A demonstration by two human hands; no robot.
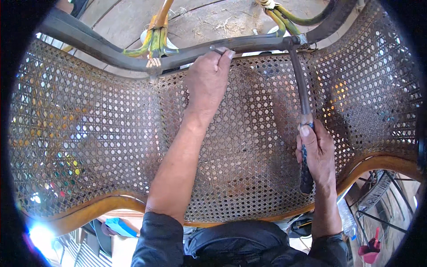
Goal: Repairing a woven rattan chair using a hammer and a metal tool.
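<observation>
A dark, slim hammer (304,111) stands nearly upright over the woven cane seat (111,147), its metal head against the smooth dark rail (187,52) at the far edge. The right hand (316,155) wraps its handle; the left hand (208,78) pinches something small against that rail. A glossy curved wooden frame (98,207) borders the honeycomb weave.

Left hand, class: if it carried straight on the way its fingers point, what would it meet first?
The left hand points away from the person; its fingertips already seem to touch the dark curved frame rail edging the woven cane panel, so probably that rail.
</observation>
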